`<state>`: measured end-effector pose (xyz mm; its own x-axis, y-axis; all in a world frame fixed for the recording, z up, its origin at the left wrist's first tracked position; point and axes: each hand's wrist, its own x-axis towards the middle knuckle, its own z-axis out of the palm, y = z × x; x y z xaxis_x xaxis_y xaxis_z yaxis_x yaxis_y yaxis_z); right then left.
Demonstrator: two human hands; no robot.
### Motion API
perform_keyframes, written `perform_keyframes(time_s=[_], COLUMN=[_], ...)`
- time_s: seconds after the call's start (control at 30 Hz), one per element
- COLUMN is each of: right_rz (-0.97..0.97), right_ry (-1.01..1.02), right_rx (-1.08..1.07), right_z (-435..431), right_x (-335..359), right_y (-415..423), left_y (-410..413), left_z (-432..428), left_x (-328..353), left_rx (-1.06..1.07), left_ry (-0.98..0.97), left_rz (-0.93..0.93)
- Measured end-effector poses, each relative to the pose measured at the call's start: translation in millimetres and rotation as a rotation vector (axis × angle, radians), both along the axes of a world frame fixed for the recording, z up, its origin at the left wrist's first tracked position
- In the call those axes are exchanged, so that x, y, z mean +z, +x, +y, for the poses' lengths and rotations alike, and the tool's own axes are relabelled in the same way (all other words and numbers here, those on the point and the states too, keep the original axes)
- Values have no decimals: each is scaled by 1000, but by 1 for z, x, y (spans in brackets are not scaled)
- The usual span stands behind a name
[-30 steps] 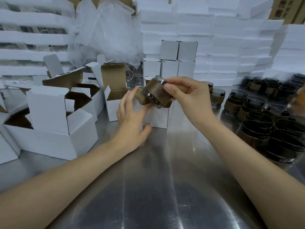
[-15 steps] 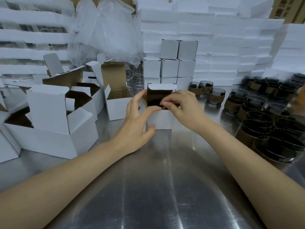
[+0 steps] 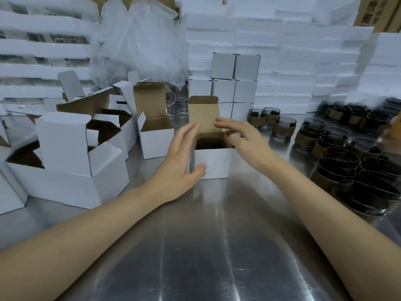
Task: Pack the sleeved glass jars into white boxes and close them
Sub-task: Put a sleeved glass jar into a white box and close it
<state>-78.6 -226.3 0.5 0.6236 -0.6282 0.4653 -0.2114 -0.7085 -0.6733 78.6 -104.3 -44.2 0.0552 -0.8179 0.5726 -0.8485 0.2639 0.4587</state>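
Brushed steel table, glare streaks. Left hand: fingers straight and together along the white box's left wall, thumb on its front, bracing. Right hand: fingers loosely spread at the right flap, gripping nothing. Jar sits inside. Thin card, brown inside. Best to fold side flaps first, then tuck the upright lid. Beyond: closed boxes, stacked square.
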Motion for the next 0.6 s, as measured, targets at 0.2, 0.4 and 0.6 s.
perform_keyframes(time_s=[0.2,0.4,0.6], right_rz=[-129,-637,-304], right_ry=[52,317,256], right_rx=[-24,52,6], right_z=[5,10,13], right_x=[-8,-1,-10], right_y=[6,6,13], left_y=[3,3,3], left_z=[-4,-3,-1], left_x=[-1,0,3], left_rx=[-29,-27,-83], left_ry=[-28,-14,54], left_rz=[-40,15,85])
